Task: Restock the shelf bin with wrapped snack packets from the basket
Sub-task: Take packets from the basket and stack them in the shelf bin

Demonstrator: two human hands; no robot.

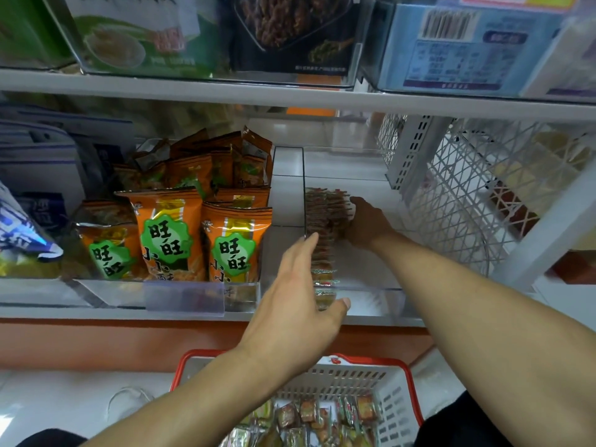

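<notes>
Light, slippery packets (326, 233) rowed in bin (371, 287): squeeze row ends (left hand (300, 304) open near, right hand (367, 224) flat behind).

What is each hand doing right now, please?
Left hand: open, straight fingers against the front of the row of snack packets.
Right hand: at the row's far end; grip cannot be told.

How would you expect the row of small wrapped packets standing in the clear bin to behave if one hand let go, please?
The row of packets stands on edge, braced between the left hand and the right hand, so it would probably fan out or topple. With much of the clear bin bare, nothing else props it. The glossy wrappers likely slide easily.
</notes>
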